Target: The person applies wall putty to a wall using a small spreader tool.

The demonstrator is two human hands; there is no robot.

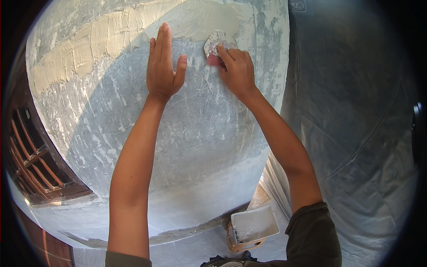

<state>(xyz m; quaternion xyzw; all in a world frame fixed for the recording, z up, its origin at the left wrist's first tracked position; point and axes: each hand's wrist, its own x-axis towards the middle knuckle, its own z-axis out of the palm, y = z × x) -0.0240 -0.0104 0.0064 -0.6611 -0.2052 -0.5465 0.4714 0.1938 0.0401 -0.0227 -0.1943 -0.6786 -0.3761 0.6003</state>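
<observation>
Both my arms reach up to a grey, patchy wall [178, 129]. In my right hand [240, 71] is a putty scraper [220, 42], its blade smeared with plaster and a reddish part showing under my fingers. The blade lies at the lower edge of a smooth, damp-looking plaster patch [200, 20]. To its left, my left hand [163, 66] is held up at the wall with fingers stretched and thumb apart, holding nothing. Whether its palm touches the wall is hard to tell. A ridged cream plaster band [89, 44] runs along the upper left.
A whitish rectangular tub [255, 224] with pale paste inside stands on a low brownish support by the wall's foot. Plastic sheeting [356, 133] hangs on the right and spreads at the bottom. A brown wooden window frame with bars [40, 160] is at the left.
</observation>
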